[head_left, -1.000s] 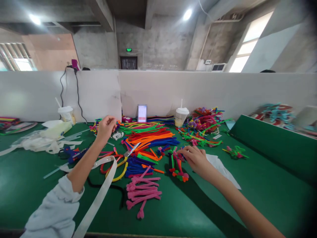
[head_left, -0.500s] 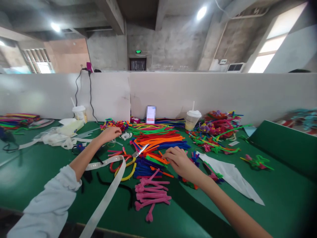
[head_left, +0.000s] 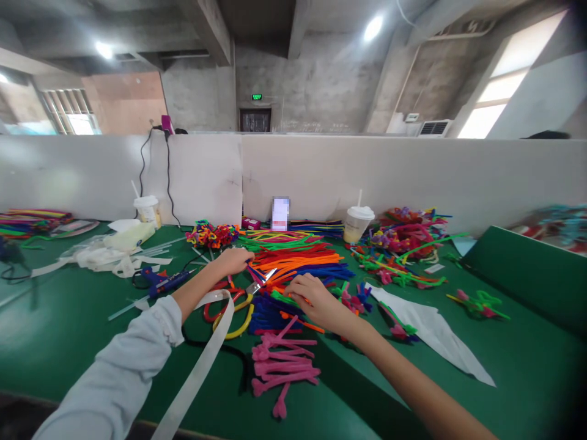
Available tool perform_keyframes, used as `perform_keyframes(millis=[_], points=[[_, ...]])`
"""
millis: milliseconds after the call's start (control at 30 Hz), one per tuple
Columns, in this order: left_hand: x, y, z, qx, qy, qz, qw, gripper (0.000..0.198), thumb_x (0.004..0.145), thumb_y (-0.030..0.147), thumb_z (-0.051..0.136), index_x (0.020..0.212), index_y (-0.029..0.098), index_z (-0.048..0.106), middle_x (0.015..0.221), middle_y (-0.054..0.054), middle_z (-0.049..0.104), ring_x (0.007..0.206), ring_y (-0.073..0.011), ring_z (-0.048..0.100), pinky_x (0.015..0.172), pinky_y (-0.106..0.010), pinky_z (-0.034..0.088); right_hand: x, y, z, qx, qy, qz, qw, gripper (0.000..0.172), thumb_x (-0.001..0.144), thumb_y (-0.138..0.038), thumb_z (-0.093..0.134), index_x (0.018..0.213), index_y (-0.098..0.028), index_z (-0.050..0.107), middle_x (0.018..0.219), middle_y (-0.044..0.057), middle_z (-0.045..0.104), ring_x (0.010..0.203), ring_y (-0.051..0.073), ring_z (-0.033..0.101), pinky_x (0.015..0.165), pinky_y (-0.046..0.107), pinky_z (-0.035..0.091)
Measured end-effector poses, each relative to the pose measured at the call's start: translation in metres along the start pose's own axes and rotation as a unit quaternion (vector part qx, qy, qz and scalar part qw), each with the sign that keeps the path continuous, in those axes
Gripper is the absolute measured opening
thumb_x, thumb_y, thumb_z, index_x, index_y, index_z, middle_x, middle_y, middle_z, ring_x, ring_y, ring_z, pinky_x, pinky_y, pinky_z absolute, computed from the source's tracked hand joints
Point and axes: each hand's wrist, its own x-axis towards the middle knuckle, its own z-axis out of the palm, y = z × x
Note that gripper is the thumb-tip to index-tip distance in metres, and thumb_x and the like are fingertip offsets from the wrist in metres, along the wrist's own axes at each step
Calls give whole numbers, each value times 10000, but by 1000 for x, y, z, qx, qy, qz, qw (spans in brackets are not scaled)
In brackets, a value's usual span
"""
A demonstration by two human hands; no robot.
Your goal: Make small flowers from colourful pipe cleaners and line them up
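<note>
Green workbench [head_left: 59, 330] held colour-sorted pipe-cleaner pile [head_left: 293, 263], spread for easy reach. Left hand [head_left: 236, 261] half-curled just beside scissors [head_left: 259, 284], hold unclear. Right hand [head_left: 314, 300], right of scissors, pinched against pile, hold unclear.

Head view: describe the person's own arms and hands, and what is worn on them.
The left arm wears a pale blue-grey long sleeve with a gathered, ruffled cuff, which stops short of the wrist. The left hand and the right hand are bare, without gloves. The right forearm shows no sleeve in this view.
</note>
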Motion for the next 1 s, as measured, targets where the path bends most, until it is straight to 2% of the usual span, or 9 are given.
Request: perform_keyframes(millis=[133,233,367,433,533,667,800,900,1000], points=[[-14,6,-14,4,45,-10,999,268,806,169,380,1017,227,535,1004,-39,607,915,-186,573,657,-237,429,12,1,4,56,78,54,994,223,845,-151,388,963,-176,576,934,78,590,879,180,509,771,325,410],[-31,25,-25,-2,131,-45,990,255,831,197,363,1034,217,516,983,-50,594,887,-189,576,658,-248,430,27,0,11,87,133,101,982,234,855,-217,391,1018,-154,546,1003,110,590,950,208,515,828,363,407],[-50,60,-29,-76,204,-100,971,233,803,163,406,1005,211,514,932,-43,598,836,-178,584,685,-250,432,40,-13,22,72,100,106,987,307,840,-304,436,1097,-149,503,1030,131,594,942,233,532,794,367,411],[-57,74,-29,-115,220,-98,964,226,787,149,423,983,209,518,932,-41,600,849,-178,577,714,-254,430,40,-20,28,74,72,109,989,261,844,-286,423,1046,-152,519,912,109,617,830,210,559,719,329,419],[-65,86,-31,-170,246,-83,951,214,771,149,440,962,207,518,902,-36,601,807,-166,568,707,-255,428,35,-26,35,127,45,103,985,192,861,-249,360,832,-173,534,667,36,567,610,150,516,593,268,393],[-74,89,-37,-279,268,-68,920,215,775,193,452,984,201,498,816,-8,595,582,-110,520,609,-227,423,29,-24,37,289,40,93,952,229,876,-335,327,763,-196,469,634,-6,491,560,117,441,537,241,368],[-80,84,-40,-331,299,-74,892,189,795,184,409,954,186,511,804,-24,598,614,-120,529,592,-224,413,27,-20,35,404,8,85,911,304,858,-463,339,764,-196,450,683,-2,482,630,120,445,609,262,391],[-82,81,-39,-331,283,-48,899,165,798,183,409,887,185,548,836,-37,605,685,-137,546,613,-231,415,25,-20,37,435,-9,83,897,326,850,-496,339,757,-202,445,658,-14,442,620,116,421,627,268,387],[-84,80,-40,-326,254,-21,910,155,801,215,427,836,191,576,819,-32,605,703,-141,545,622,-233,416,23,-21,40,469,-13,120,875,328,820,-535,376,835,-217,454,630,-33,375,555,106,365,534,244,361]])
